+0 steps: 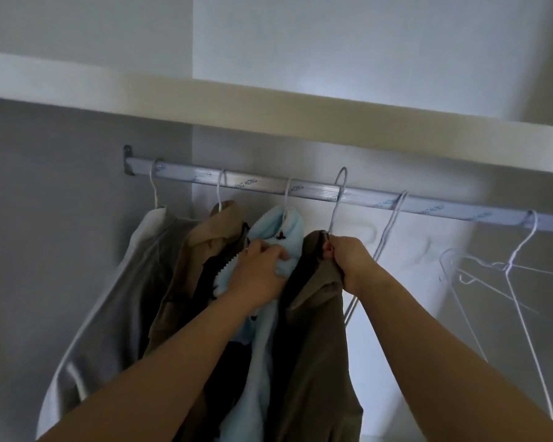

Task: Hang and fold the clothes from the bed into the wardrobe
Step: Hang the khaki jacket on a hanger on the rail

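While left hand (258, 273) grips blue garment (296, 225) | right hand (351, 260) clenches hanger (336, 204) neck

empty wire hangers (509, 266) toward the right of the rail (428, 208), metal bracket (127, 159) at its left end, pale shelf (268, 113) above

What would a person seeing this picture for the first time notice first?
At centre, the left grip holds a light blue garment, and the right grip clutches a brown garment at its hanger's neck. Behind them a metal rail crosses the wardrobe, with empty wire hangers at right.
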Available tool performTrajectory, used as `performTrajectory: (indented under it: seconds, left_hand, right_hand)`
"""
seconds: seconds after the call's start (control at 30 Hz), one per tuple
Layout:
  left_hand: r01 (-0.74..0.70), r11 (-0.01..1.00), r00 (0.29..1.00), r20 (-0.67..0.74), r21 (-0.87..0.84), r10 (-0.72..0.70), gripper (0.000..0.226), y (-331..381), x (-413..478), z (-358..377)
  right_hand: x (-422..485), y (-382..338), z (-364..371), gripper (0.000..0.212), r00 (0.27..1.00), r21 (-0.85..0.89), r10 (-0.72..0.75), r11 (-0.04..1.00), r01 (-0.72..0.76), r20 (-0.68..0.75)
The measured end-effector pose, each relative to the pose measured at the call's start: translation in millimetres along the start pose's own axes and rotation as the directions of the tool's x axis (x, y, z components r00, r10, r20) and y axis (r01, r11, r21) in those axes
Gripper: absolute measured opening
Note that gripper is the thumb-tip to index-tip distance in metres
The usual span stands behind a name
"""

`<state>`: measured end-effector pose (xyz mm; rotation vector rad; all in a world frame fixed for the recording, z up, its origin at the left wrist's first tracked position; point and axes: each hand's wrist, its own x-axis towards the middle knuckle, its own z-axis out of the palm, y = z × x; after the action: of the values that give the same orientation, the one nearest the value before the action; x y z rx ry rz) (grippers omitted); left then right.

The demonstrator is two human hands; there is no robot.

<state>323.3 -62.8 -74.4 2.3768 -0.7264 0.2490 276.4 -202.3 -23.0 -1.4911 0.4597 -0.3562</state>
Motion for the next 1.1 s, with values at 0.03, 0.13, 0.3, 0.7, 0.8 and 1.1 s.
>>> performTrajectory:
  seconds: [0.03,0.13,0.3,0.7,0.8,1.1]
  left_hand:
    - [0.004,0.998,1.000,-0.010,-0.055,-0.005,0.036,-4,0,3]
    - [0.006,0.987,0.998,-0.065,-0.160,-0.016,0.029,-11,0,11]
    - [0.034,0.969,0.991,-0.118,-0.246,-0.064,0.027,-8,-2,22]
    - [0.033,0.998,0.979,-0.201,0.044,-0.024,0.036,54,-53,51]
    - [0.057,0.995,0.983,-0.180,0.078,-0.042,0.044,62,-61,56]
    - [0.052,0.999,0.997,-0.059,-0.012,-0.052,0.050,85,-96,64]
  right_hand:
    - [5,9,3,0.038,1.000,-0.029,0.018,0.999,-0.017,0.008]
    - [15,27,7,0.036,1.000,-0.081,0.012,0.997,-0.012,-0.003]
    - [15,43,4,0.038,0.997,-0.154,-0.049,0.987,0.038,-0.067]
    - [-32,83,-40,0.054,0.998,-0.283,0.050,0.957,-0.058,-0.034]
    - [-46,84,-55,0.062,0.995,-0.250,0.101,0.963,-0.102,-0.016]
    - [-86,81,-97,0.065,0.985,-0.286,0.166,0.943,-0.173,-0.048]
